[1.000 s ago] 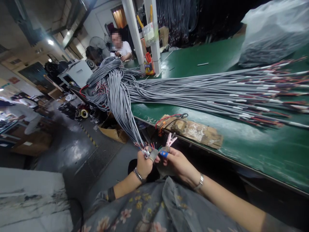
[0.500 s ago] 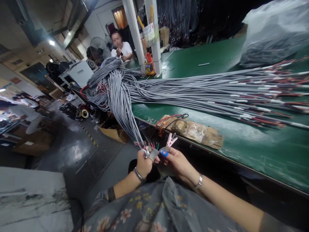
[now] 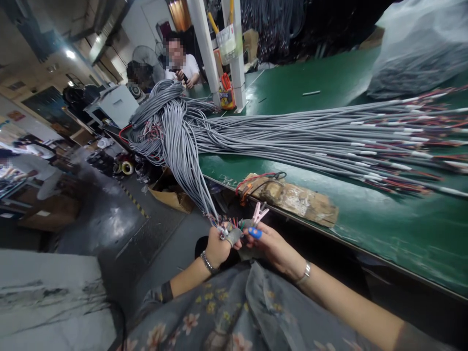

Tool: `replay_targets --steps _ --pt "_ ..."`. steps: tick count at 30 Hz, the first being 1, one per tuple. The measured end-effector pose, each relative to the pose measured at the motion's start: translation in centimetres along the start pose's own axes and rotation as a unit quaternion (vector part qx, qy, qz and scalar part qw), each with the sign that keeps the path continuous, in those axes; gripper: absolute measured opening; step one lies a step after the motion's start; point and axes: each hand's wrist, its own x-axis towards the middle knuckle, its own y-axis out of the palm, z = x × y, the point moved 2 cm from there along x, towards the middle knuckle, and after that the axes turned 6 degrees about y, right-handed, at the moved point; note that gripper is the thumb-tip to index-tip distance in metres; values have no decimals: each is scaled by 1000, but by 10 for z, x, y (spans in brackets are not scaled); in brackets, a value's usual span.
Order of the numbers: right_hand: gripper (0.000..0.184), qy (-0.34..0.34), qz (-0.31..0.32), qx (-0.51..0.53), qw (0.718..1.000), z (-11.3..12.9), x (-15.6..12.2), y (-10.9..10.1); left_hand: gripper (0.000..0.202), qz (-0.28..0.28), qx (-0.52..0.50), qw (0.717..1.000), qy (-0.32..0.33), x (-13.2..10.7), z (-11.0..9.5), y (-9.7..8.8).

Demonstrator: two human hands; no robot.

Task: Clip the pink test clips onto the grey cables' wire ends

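Observation:
My left hand [image 3: 221, 245] is closed around the near end of a grey cable bundle [image 3: 188, 156], where thin coloured wires [image 3: 234, 223] fan out. Grey wrapping covers its thumb. Close beside it, my right hand [image 3: 268, 246] pinches at the coloured wire ends, with blue covering [image 3: 255, 233] on the thumb and grey wrapping on a finger. What exactly sits between the right fingertips is too small to make out. A pink clothes-peg [image 3: 260, 212] stands just behind the right fingers, at the table's edge.
Many grey cables [image 3: 292, 129] with stripped ends lie along the green table [image 3: 383, 234]. A worn wooden block [image 3: 296, 197] with a red and black cord rests at its near edge. A white post [image 3: 234, 58] rises behind; a person [image 3: 183, 66] sits beyond. Below left is a cardboard box [image 3: 170, 197].
My right thumb has shifted slightly right and turned, still near the coloured wires. The left hand keeps its hold on the cables. The head view has moved a little.

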Motion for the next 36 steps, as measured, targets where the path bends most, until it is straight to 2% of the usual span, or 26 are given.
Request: replay_targets --steps 4,9,13,17,22,28,30,34,36 --pt "38 -19 -8 -12 1000 0 3 2 47 12 17 1000 -6 1 -4 3" --pt "40 -13 -61 -8 998 7 3 -1 47 8 24 1000 -2 3 -7 6" --pt "39 10 -29 -23 999 10 2 0 45 24 26 999 -19 4 -6 7" --pt "35 -2 -14 -39 999 11 1 2 44 24 27 999 -23 4 -3 8" --pt "34 19 -24 -4 1000 8 0 5 44 -15 13 1000 -2 3 -1 7" --pt "27 49 -62 74 994 9 3 -3 44 -6 17 1000 -11 4 -3 5" --pt "25 41 -48 85 994 12 3 -4 46 17 18 999 -24 4 -5 4" --pt "33 28 58 58 996 14 0 5 45 53 25 998 -35 5 -7 2" --pt "34 22 89 38 995 14 -1 12 44 62 34 997 -33 5 -7 2"
